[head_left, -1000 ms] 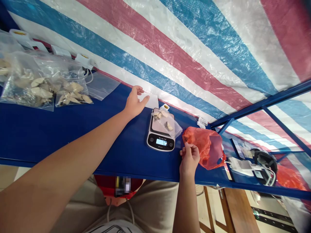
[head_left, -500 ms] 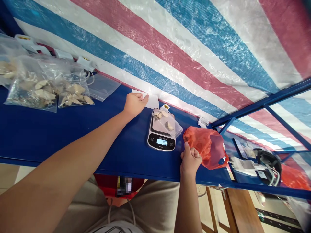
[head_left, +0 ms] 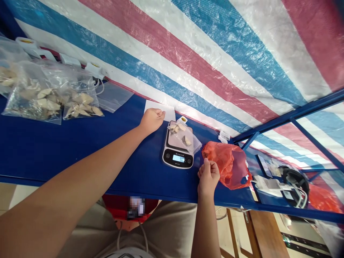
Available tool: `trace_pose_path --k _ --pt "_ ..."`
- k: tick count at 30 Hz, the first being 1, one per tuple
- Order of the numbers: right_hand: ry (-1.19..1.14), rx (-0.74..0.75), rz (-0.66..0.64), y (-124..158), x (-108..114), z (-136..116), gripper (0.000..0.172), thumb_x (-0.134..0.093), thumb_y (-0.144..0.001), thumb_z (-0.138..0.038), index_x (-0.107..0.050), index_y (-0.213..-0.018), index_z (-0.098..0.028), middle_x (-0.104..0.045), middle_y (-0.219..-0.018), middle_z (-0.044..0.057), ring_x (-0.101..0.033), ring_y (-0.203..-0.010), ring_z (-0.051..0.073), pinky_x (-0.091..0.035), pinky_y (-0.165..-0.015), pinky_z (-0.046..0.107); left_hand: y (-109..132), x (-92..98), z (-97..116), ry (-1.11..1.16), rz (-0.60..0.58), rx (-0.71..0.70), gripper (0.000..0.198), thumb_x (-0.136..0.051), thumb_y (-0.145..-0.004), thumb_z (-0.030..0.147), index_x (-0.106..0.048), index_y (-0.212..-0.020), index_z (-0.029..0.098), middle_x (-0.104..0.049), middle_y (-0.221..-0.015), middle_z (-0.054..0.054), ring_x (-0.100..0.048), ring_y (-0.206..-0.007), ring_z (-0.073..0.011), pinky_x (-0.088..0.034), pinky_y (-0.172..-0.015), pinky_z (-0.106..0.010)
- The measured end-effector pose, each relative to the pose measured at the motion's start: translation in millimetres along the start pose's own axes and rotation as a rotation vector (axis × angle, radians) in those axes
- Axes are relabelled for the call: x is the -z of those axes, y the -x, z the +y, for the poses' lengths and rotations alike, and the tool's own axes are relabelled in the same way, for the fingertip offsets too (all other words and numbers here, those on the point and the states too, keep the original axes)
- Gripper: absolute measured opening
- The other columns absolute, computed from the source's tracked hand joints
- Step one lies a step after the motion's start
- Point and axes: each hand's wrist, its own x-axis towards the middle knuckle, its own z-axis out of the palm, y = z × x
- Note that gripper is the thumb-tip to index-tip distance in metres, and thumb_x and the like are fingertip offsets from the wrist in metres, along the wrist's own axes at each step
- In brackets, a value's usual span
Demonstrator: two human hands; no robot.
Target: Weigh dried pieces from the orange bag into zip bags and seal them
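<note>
On the blue table stands a digital kitchen scale (head_left: 178, 157) with a lit display. A clear zip bag (head_left: 194, 142) holding a few pale, dried slices (head_left: 178, 127) lies tilted across its pan. My left hand (head_left: 152, 120) is closed, fingers curled, over the edge of a white sheet of paper (head_left: 168, 114), left of the scale. My right hand (head_left: 208, 176) is also closed, thumb against the fingers, in front of a red plastic bag (head_left: 223, 157). Whatever either hand may hold is hidden by the fingers.
Clear bags of dried slices (head_left: 47, 102) lie at the left, beside a flat clear bag (head_left: 114, 96) and white sockets (head_left: 94, 68). A phone (head_left: 263, 165) and black headgear (head_left: 295, 181) are at the right. Striped sheeting (head_left: 172, 61) hangs behind the table.
My left hand has shifted slightly nearer me and turned, still closed. My right hand has moved a little left, its thumb now closer to the fingers. The display digits differ.
</note>
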Motion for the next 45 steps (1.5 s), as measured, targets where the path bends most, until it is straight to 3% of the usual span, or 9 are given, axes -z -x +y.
trace_pose_path --k 8,12,14,19,27,32,36,41,45 --pt "0.124 0.103 0.009 12 -6 -4 0.042 -0.075 -0.081 -0.059 -0.052 -0.081 -0.024 -0.048 -0.057 -0.008 -0.04 -0.047 0.01 -0.032 -0.044 0.022 -3 -2.8 -9 0.024 -0.012 0.049 0.052 -0.06 -0.084 0.041 -0.02 -0.056 0.023 -0.02 -0.054 0.003 -0.025 -0.051 -0.0119 -0.023 -0.051 -0.033" --pt "0.473 0.515 0.334 -3 41 -32 0.027 -0.061 -0.093 -0.048 -0.064 -0.086 -0.023 -0.067 -0.077 0.005 -0.065 -0.075 0.022 -0.053 -0.073 0.034 -3 -3.2 -10 0.041 -0.058 0.054 0.053 -0.062 -0.083 0.039 -0.02 -0.055 0.023 -0.02 -0.054 0.003 -0.025 -0.05 -0.0116 -0.021 -0.051 -0.033" --pt "0.709 0.512 0.494 -33 78 -45 0.022 -0.056 -0.092 -0.039 -0.069 -0.096 -0.021 -0.072 -0.088 0.012 -0.069 -0.083 0.028 -0.054 -0.078 0.04 -3 -3.3 -9 0.047 -0.077 0.053 0.052 -0.061 -0.084 0.036 -0.02 -0.055 0.023 -0.02 -0.054 0.003 -0.025 -0.05 -0.0115 -0.021 -0.052 -0.033" --pt "1.197 0.222 0.021 -112 129 -36 0.029 -0.06 -0.07 -0.027 -0.076 -0.093 -0.02 -0.074 -0.088 0.013 -0.068 -0.082 0.031 -0.052 -0.077 0.043 -3 -2.5 -3 0.053 -0.104 0.067 0.052 -0.062 -0.084 0.03 -0.019 -0.054 0.023 -0.019 -0.055 0.004 -0.025 -0.051 -0.0116 -0.021 -0.054 -0.033" --pt "1.134 0.373 0.044 -105 113 2 0.034 -0.059 -0.072 -0.03 -0.077 -0.098 -0.016 -0.071 -0.093 0.018 -0.065 -0.1 0.037 -0.05 -0.087 0.048 -4 -1.1 -3 0.052 -0.111 0.07 0.05 -0.062 -0.081 0.03 -0.019 -0.055 0.022 -0.019 -0.055 0.003 -0.023 -0.052 -0.0112 -0.02 -0.054 -0.033" --pt "1.035 0.393 0.248 -100 111 -6 0.028 -0.06 -0.078 -0.042 -0.07 -0.087 -0.017 -0.073 -0.093 0.018 -0.068 -0.096 0.036 -0.053 -0.087 0.049 -4 -1.1 -4 0.044 -0.103 0.039 0.048 -0.06 -0.081 0.031 -0.019 -0.056 0.022 -0.017 -0.056 0.004 -0.022 -0.053 -0.0108 -0.019 -0.054 -0.032" --pt "0.618 0.341 0.394 -84 108 -28 0.037 -0.067 -0.08 -0.055 -0.065 -0.086 -0.019 -0.074 -0.087 0.011 -0.072 -0.088 0.028 -0.06 -0.077 0.041 -3 0.2 -1 0.041 -0.101 0.049 0.048 -0.06 -0.08 0.031 -0.019 -0.056 0.022 -0.019 -0.056 0.004 -0.023 -0.053 -0.0103 -0.02 -0.053 -0.032" --pt "0.099 0.32 0.264 -40 95 -54 0.032 -0.083 -0.074 -0.042 -0.069 -0.09 -0.018 -0.076 -0.089 0.003 -0.073 -0.071 0.016 -0.061 -0.07 0.029 -3 1.3 3 0.033 -0.079 0.022 0.048 -0.06 -0.078 0.027 -0.018 -0.056 0.022 -0.018 -0.055 0.004 -0.022 -0.053 -0.0101 -0.019 -0.053 -0.032" --pt "0.243 0.298 0.098 -10 67 -52 0.036 -0.079 -0.082 -0.046 -0.072 -0.104 -0.018 -0.077 -0.089 0.005 -0.073 -0.071 0.017 -0.06 -0.064 0.029 -3 2.0 2 0.027 -0.075 0.006 0.048 -0.06 -0.077 0.026 -0.017 -0.056 0.022 -0.018 -0.055 0.004 -0.022 -0.053 -0.01 -0.018 -0.053 -0.031"
